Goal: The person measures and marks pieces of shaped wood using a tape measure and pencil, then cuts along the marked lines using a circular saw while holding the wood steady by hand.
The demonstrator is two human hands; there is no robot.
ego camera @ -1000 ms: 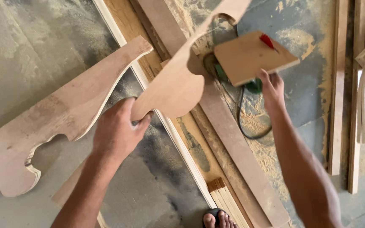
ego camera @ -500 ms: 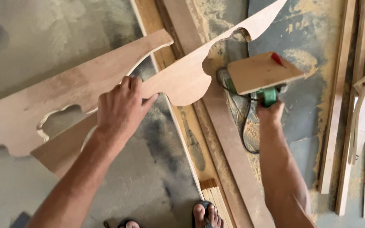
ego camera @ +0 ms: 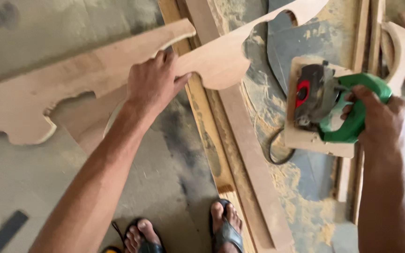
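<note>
Compared with half a second ago, the green power tool [ego camera: 348, 112] has been turned over: then its flat wooden base plate [ego camera: 312, 136] faced the camera and hid the body, now the green handle and the dark grey motor housing with its red switch show on top, with the base plate beneath. Right hand [ego camera: 376, 117] is clamped around the green handle at the right side of the view, fingers wrapped over the top, holding the tool up above the floor. A black cord [ego camera: 270, 150] loops down from under the base plate onto the sawdust.

Left hand [ego camera: 153, 84] is closed on the curved wooden cutout [ego camera: 221, 56], a long pale board with scalloped, wavy edges. Fingers lie over its upper face and the thumb points toward its rounded lobe. This piece runs from the hand up to the top right corner and sits well to the left of the tool, not touching it.

Behind and to the left of that hand, a second scalloped board [ego camera: 48, 89] of the same pale wood stretches toward the left edge; the hand partly overlaps its near edge.

Below both pieces, long straight planks [ego camera: 244, 140] lie on the floor, running from the top centre down to the bottom right. Sawdust [ego camera: 301, 178] covers the grey concrete floor [ego camera: 33, 187] around them. More thin wooden strips [ego camera: 366, 28] lie along the right side. At the bottom, the person's two feet in dark sandals [ego camera: 226, 229] stand beside the planks
</note>
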